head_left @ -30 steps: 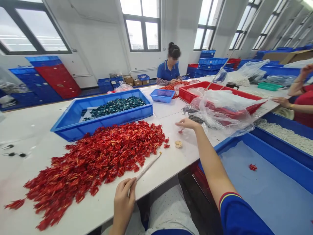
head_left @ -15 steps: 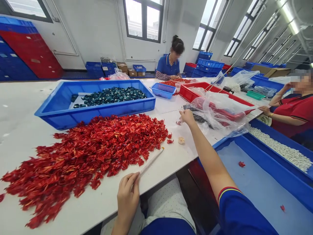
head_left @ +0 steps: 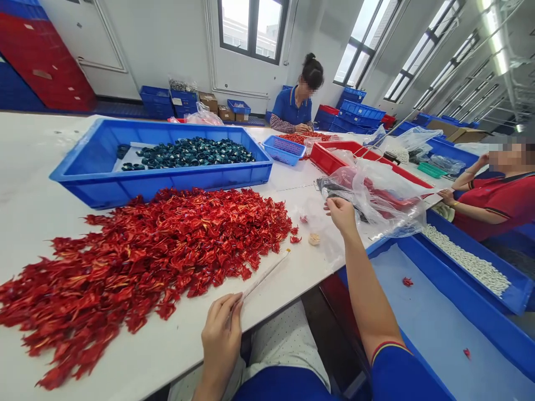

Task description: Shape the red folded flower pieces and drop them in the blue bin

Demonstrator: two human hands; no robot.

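My left hand pinches thin stick, tip kept clear of red flower pile; right hand half-curled near plastic bag, any grip unclear.

Left hand pinches a thin pale stick over the edge of a long white table, just beside a heap of crinkled red-and-gold pieces. Right hand, closed to a pinch, sits just off a crumpled clear plastic bag draped over a red plastic tray. Near it, a small cream-coloured lump. Beyond the heap, a blue plastic crate holds dark teal pieces. Lower right, a shallow blue tray. Far end, a person in a blue polo shirt; at right, a person in a red polo shirt.
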